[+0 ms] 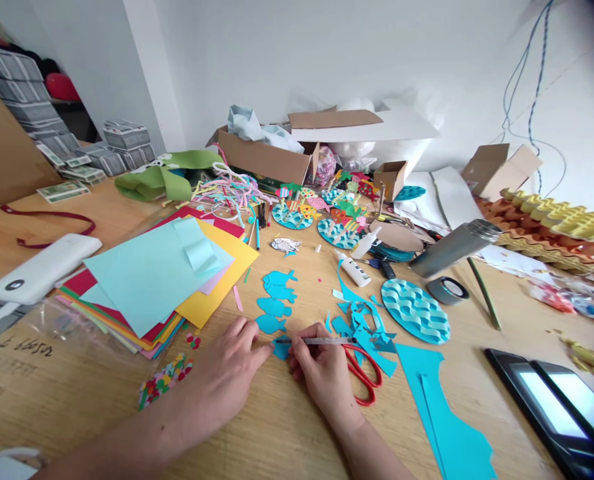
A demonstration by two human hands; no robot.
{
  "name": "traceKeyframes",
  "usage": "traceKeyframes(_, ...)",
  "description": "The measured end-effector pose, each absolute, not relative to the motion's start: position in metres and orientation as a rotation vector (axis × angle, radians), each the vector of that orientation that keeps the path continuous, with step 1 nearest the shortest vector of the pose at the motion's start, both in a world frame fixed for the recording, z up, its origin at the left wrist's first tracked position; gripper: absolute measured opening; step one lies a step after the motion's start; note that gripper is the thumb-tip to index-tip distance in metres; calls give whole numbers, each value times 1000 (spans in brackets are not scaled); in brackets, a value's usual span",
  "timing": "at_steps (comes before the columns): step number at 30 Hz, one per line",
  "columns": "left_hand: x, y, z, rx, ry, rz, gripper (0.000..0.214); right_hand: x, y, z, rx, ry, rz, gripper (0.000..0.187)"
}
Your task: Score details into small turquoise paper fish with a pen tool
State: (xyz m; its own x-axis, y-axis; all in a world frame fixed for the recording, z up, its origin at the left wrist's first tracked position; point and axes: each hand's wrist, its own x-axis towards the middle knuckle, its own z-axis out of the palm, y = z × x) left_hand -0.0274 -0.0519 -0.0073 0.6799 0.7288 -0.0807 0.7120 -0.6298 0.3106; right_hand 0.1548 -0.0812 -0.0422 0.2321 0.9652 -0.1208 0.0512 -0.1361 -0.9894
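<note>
My right hand [321, 363] grips a slim grey pen [329, 341], held almost level, its point over a small blue paper piece [281, 348]. My left hand [234, 363] rests on the table with fingers extended, the foremost at the left edge of that piece. Beyond the hands, several blue paper fish [275, 307] lie in a column. Red-handled scissors [365, 377] lie just right of my right hand, partly under blue paper scraps [364, 327]. Colourful paper dots [167, 380] are heaped beside my left forearm.
Stacked coloured paper [147, 273] and a white power bank [44, 267] lie left. Glue bottles [355, 270], a wavy-patterned blue disc [415, 310], a steel flask [454, 247] and a large blue offcut [441, 413] are right. Decorated fish and cardboard boxes [267, 157] stand behind.
</note>
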Motion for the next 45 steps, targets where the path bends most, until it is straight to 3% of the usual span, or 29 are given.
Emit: traceKeyframes(45, -28, -53, -7, 2587, 1138, 47, 47, 156, -83, -47, -1462, -1018, 1098, 37)
